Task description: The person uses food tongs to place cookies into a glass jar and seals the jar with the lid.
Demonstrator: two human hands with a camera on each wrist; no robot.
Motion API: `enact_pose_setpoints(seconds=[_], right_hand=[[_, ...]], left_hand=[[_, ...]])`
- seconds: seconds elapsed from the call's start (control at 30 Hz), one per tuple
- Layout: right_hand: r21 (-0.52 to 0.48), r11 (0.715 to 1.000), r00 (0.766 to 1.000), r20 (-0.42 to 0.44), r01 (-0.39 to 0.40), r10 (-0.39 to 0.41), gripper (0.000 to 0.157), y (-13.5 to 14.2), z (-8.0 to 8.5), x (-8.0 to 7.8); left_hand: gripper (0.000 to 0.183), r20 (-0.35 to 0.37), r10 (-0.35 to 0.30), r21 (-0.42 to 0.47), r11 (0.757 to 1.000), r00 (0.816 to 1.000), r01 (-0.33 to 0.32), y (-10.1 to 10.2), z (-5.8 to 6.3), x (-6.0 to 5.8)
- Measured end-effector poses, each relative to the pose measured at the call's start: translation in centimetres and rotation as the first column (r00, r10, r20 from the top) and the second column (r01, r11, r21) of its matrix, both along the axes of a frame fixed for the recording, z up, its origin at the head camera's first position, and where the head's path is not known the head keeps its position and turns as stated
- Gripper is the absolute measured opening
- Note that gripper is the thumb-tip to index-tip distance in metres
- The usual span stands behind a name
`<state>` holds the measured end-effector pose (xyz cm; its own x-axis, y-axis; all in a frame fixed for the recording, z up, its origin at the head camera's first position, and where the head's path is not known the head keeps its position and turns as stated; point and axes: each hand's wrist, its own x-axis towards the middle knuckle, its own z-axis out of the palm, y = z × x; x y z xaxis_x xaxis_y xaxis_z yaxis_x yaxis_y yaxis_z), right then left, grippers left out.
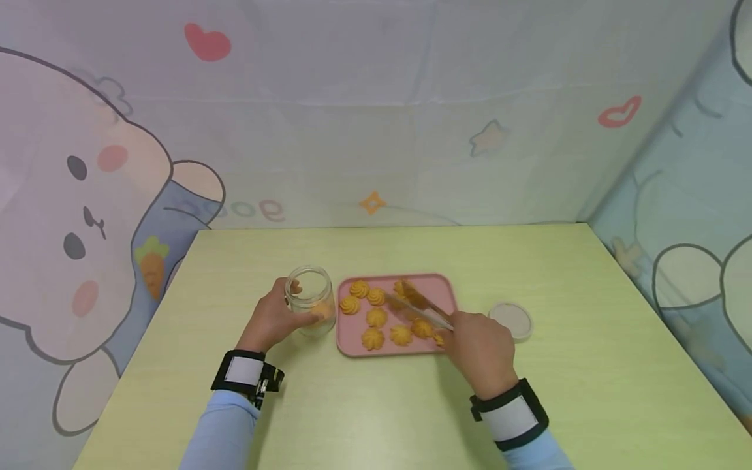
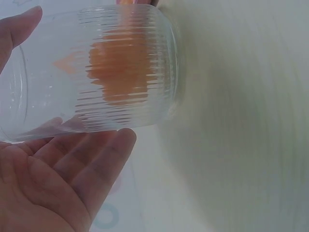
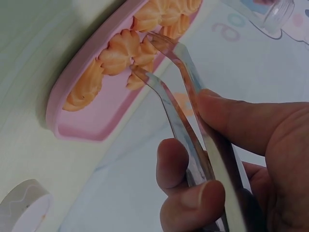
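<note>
My left hand [image 1: 271,321] holds a clear glass jar [image 1: 305,299], thumb on one side and fingers along the other. The jar stands uncapped at the left end of a pink tray [image 1: 350,334]. Through its ribbed wall, an orange-brown piped cookie [image 2: 120,67] shows near the bottom. Several swirled golden cookies [image 1: 373,338] lie on the tray. In my right hand [image 1: 482,346] are metal tongs [image 3: 181,116], pinched between thumb and fingers. The tongs' two tips are spread apart and reach in among the cookies at the tray's middle.
A round white lid [image 1: 510,320] lies on the table just right of the tray, beside my right hand. The pale yellow table [image 1: 329,418] ends at a cartoon-printed cloth [image 1: 329,130] behind and at both sides.
</note>
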<state>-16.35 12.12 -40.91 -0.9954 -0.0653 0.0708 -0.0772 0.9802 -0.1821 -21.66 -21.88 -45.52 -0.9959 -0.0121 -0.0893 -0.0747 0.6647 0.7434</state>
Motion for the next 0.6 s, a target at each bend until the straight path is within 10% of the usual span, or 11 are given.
enact_pose_setpoints(seconds=[0.6], right_hand=[[0.008, 1.0, 0.995, -0.097, -0.029, 0.029, 0.029, -0.2, -1.2, 0.2]], left_hand=[[0.079, -0.003, -0.004, 0.003, 1.0, 1.0, 0.004, 0.0, 0.0, 0.3]])
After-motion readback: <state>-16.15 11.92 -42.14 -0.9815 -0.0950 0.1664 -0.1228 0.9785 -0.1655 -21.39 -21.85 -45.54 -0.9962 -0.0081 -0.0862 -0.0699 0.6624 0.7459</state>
